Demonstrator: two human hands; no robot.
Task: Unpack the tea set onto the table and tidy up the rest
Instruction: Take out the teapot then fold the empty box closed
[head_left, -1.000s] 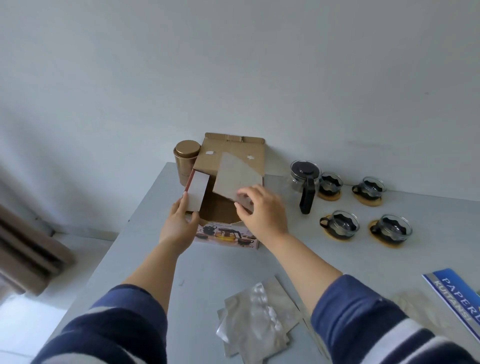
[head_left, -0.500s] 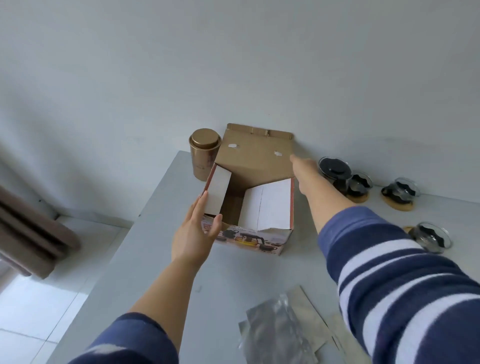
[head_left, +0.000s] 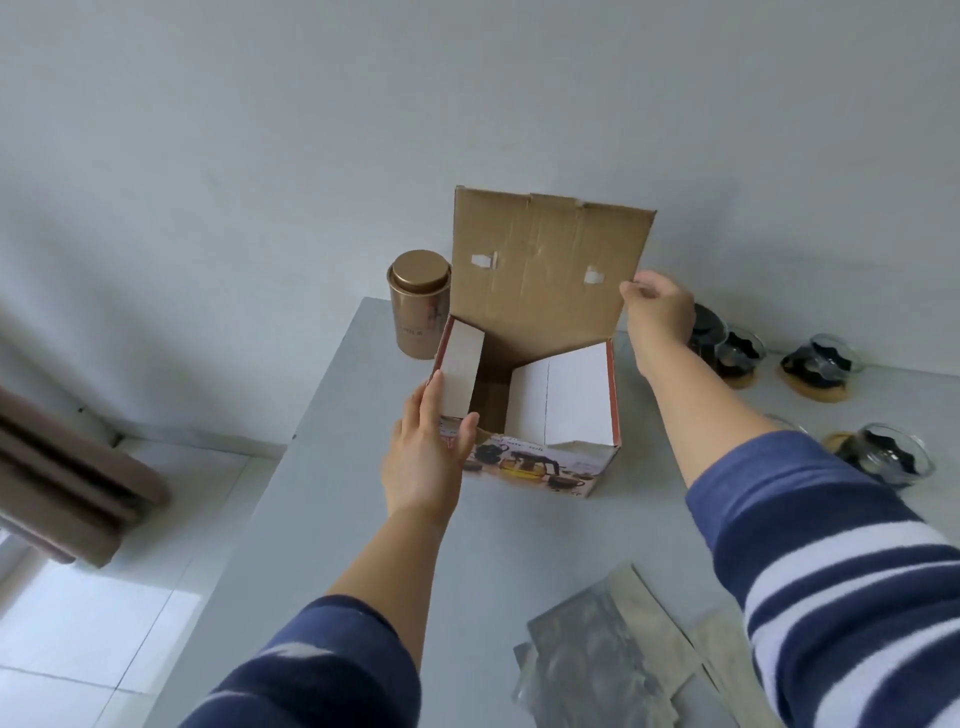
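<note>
While gripping the right edge of the raised lid flap, right hand (head_left: 657, 312) closed, fingertips pinched on the one open printed cardboard box (head_left: 530, 415) near the far end of the grey table (head_left: 519, 545). Left hand (head_left: 428, 452) spread flat, fingers straight, pressed against the box's left front corner with the thumb on the printed front and the fingertips on the left side flap. Three flaps showing: one tall brown lid flap upright at the back with two small torn white patches, one white side flap standing on the left, one white side flap folded inward on the right. Nothing to be made out inside the box; interior dark.

One gold cylindrical lidded tin (head_left: 418, 304) just beside the box's back left corner, upright. Right of the box, one dark-lidded glass teapot (head_left: 706, 332), partly hidden behind the right wrist. Three glass cups with dark inserts countable: one (head_left: 740, 353) touching the teapot, one (head_left: 821, 364) further right on a wooden coaster, one (head_left: 891, 457) nearer, at the right edge. Pile of crumpled silvery plastic bags (head_left: 597, 670) at the near edge of the table; number cannot be told. Both forearms in navy and white striped sleeves (head_left: 841, 571).
</note>
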